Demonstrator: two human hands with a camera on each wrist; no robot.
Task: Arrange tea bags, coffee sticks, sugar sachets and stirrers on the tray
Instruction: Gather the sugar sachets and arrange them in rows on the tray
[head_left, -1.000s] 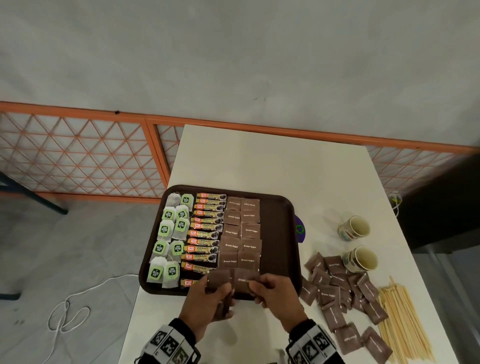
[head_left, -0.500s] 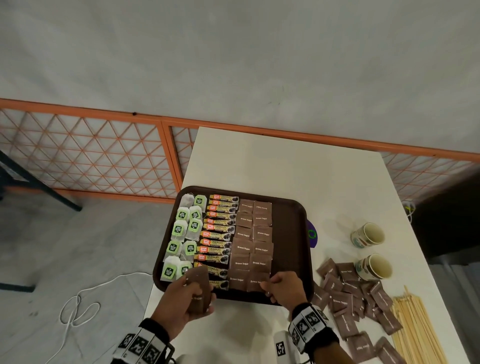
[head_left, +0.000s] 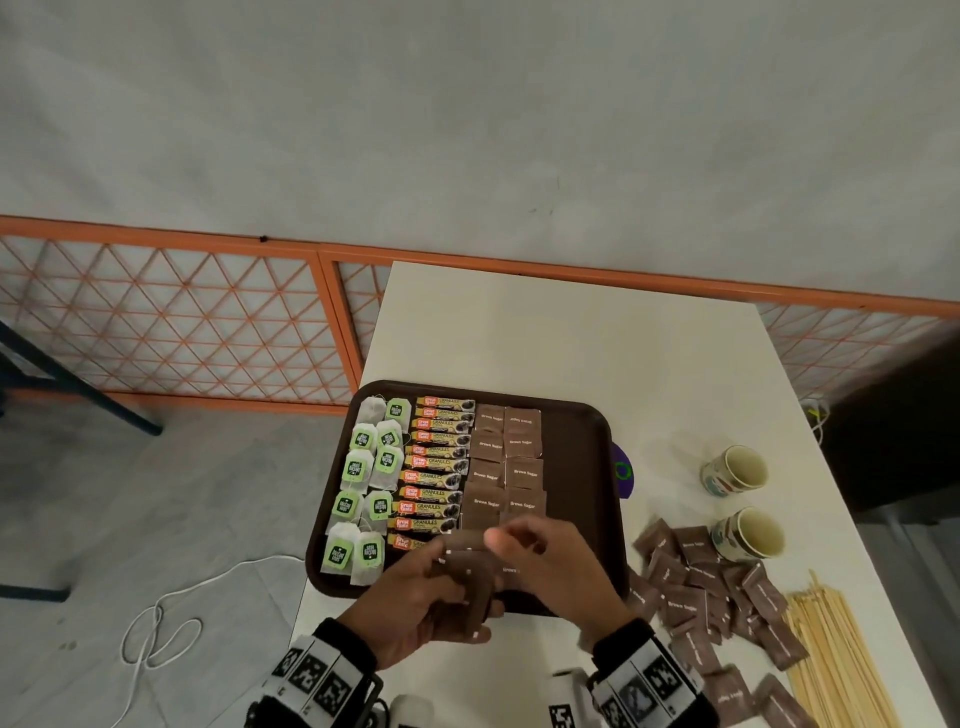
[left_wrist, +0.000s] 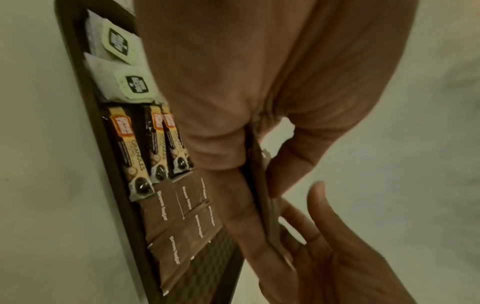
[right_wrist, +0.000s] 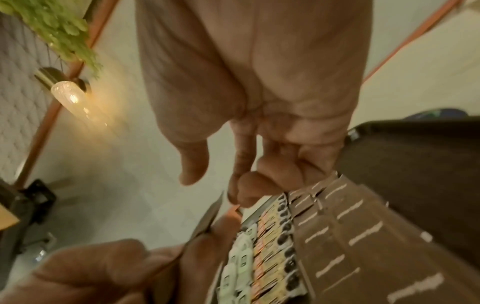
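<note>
Hands: left hand (head_left: 415, 605) curls thumb and fingers round a small stack of flat brown paper sugar sachets (head_left: 462, 574), held on edge above the tray's 6 o'clock rim; right hand (head_left: 550, 571), blurred, reaches in from 3 o'clock with fingers loosely bent at the stack, and whether it pinches a sachet cannot be told.

Tray: dark brown rectangular plastic tray (head_left: 582, 467), rounded corners, textured floor, on the white matt worktop (head_left: 571, 332). Contents from 9 to 3 o'clock:
- white gauzy tea bags with green square tags (head_left: 363, 483), two columns;
- glossy yellow-and-black coffee sticks (head_left: 436, 467), one overlapping column;
- laid brown sugar sachets (head_left: 509, 467), two overlapping columns; bare strip at 3 o'clock.

Worktop, 3 to 5 o'clock of tray:
- loose heap of brown sachets (head_left: 696, 592);
- pale thin wooden stirrers (head_left: 841, 654), bundled lengthwise beside the heap;
- two printed paper cups (head_left: 737, 470), tilted on their sides.
</note>
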